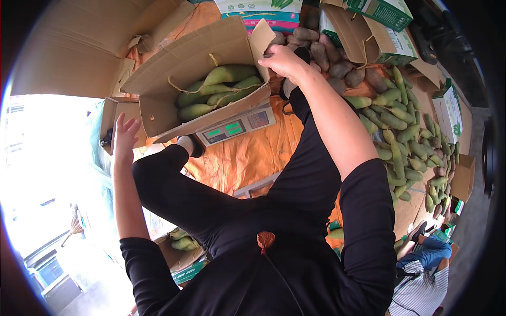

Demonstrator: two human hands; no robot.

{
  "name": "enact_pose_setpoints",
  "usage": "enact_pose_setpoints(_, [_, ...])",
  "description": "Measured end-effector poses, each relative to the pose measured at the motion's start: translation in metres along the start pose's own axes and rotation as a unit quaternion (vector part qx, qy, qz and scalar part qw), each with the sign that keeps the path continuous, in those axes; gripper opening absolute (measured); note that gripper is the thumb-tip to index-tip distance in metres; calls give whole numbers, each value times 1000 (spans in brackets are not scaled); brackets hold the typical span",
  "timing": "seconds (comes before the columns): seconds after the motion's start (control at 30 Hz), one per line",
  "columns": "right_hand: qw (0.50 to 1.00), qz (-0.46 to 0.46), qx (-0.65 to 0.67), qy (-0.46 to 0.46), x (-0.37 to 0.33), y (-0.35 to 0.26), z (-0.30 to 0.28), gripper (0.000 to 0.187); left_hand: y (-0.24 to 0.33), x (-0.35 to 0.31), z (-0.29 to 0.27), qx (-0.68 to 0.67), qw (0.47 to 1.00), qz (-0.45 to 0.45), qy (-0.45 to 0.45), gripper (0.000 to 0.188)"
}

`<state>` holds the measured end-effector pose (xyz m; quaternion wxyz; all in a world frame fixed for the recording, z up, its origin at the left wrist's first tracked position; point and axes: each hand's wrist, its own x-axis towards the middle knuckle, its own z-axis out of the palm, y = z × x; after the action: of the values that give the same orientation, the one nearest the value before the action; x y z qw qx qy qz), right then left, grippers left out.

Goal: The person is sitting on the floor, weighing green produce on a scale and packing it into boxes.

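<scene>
An open cardboard box [182,129] sits tilted on a digital scale [240,126] with a lit green display. Several long green radishes [226,76] lie inside it, with yellow rope handles [240,90] across and beside them. My right hand [284,62] pinches the raised flap [262,39] at the box's right end; part of its grip is hidden. Off the box's left end, my left hand [125,134] is open with fingers apart and holds nothing. It is nearest a small cardboard flap [138,115] there.
A large pile of green radishes [406,131] spreads on the right, with reddish-brown tubers [329,52] at the back. Beneath me lies an orange sheet [226,168]. More cartons [363,37] stand around. A person in a striped shirt [421,287] is at lower right.
</scene>
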<state>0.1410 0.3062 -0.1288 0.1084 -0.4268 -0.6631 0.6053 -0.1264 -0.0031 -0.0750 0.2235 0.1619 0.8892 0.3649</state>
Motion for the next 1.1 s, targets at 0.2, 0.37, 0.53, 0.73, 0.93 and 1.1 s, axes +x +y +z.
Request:
enact_pose_setpoints(0.2, [998,-20,-3,-61,18,12,0,48,-8,39,-5,19,989,-91,-114,72])
enact_pose_setpoints(0.37, [993,12,-107,-40,30,13,7,54,-23,61,-1,14,980,-117,-159,69])
enact_pose_setpoints(0.53, [982,10,-181,-41,40,18,9,58,-31,64,3,27,973,-122,-194,65])
enact_pose_setpoints(0.73, [998,-49,-47,-12,48,35,8,46,-36,63,16,-52,979,-92,-177,42])
enact_pose_setpoints(0.93, [994,18,-75,-75,45,21,12,34,-37,61,7,-89,975,-122,-164,48])
enact_pose_setpoints(1.1, [992,83,-82,-53,40,15,7,29,-38,69,17,-95,973,-132,-165,72])
